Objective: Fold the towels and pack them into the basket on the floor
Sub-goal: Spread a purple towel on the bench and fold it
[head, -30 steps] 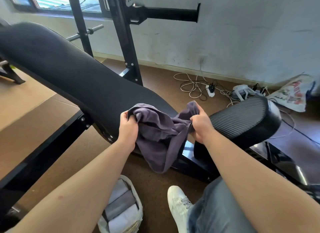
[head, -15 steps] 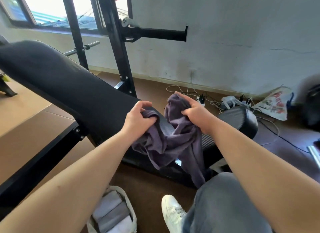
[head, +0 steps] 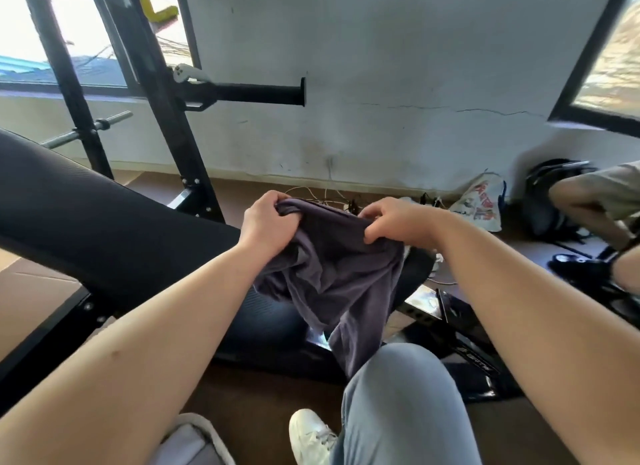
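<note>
Centre frame: towel (head: 341, 277) held between left hand (head: 266, 227) and right hand (head: 398, 222), draped in front of bench pad (head: 104, 229), which runs in from left edge. Bottom edge: basket (head: 207, 427), left of shoe (head: 309, 434). Upper left: rack upright (head: 156, 101) behind bench pad. Right: bag (head: 481, 203) against wall (head: 381, 84).

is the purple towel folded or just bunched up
Not folded. The purple towel hangs bunched and creased from its top edge, gripped by the left hand and right hand, one end drooping low.
</note>
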Demonstrator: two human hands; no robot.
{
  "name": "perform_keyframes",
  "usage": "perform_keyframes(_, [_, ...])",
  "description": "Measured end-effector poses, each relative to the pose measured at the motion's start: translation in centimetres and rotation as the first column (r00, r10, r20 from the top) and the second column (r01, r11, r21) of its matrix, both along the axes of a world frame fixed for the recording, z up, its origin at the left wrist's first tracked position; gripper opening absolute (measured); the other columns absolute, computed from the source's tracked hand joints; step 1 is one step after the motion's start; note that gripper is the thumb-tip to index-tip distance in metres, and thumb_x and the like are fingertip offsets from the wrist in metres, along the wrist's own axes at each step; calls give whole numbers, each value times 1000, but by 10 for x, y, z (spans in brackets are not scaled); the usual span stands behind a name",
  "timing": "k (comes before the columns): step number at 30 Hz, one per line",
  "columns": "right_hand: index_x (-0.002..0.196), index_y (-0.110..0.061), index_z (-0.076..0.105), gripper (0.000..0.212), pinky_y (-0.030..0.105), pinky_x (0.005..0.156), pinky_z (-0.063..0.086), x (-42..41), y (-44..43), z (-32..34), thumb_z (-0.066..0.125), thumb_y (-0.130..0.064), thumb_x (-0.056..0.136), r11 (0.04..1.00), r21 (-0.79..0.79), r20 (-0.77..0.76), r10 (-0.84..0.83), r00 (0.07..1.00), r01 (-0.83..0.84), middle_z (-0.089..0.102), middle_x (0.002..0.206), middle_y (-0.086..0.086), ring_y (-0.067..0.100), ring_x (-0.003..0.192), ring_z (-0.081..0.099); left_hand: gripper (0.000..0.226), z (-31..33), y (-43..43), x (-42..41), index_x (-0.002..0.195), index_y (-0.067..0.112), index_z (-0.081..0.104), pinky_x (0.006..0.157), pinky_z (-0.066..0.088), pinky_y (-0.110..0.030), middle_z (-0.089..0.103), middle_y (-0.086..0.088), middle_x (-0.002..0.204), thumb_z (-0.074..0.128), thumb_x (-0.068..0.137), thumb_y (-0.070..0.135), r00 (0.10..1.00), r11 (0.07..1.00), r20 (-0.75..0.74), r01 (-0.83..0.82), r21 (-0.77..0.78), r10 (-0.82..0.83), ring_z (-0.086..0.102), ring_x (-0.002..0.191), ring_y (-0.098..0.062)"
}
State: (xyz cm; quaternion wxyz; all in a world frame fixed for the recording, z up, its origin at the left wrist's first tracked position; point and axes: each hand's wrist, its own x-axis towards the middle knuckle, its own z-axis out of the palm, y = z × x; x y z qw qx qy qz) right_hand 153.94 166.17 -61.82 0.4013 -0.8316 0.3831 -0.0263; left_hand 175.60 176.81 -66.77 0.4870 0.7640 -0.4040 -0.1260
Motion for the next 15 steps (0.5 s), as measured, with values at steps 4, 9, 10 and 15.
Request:
perform_keyframes(4, [114, -7, 71, 22, 40, 82, 59, -31, -17, 6, 68, -19, 96, 978, 205, 47, -41, 998, 31, 76, 108, 12, 26, 95, 72, 23, 10, -18, -15, 111, 25, 65, 85, 45, -29, 65, 4, 105, 58, 90, 30, 983, 988, -113, -153, -36, 148, 60, 98, -21])
perform_keyframes(9, [119, 0, 68, 32, 51, 94, 58, -69, -33, 4, 71, -19, 93, 938, 303, 238, -246, 940, 168, 74, 112, 22, 36, 98, 72, 19, 12, -19, -5, 107, 26, 61, 82, 45, -32, 64, 0, 106, 54, 91, 31, 946, 960, -168, -280, 18, 279, 59, 97, -25])
perform_keyframes(10, [116, -3, 70, 30, 46, 88, 60, -75, -36, 5, 73, -23, 93, 934, 282, 257, -292, 921, 217, 76, 106, 18, 31, 91, 73, 20, 11, -17, -4, 109, 25, 61, 81, 44, -31, 63, 0, 107, 55, 90, 30, 947, 958, -147, -282, 40, 285, 57, 95, -24])
perform_keyframes(15, [93, -19, 77, 15, 29, 77, 49, -81, -55, 7, 79, -32, 88, 843, -152, 401, -425, 812, 516, 68, 81, -4, 18, 82, 65, 28, 8, -16, -17, 113, 27, 69, 85, 43, -28, 67, 3, 103, 58, 87, 27, 983, 984, -42, -176, 36, 177, 61, 103, -24])
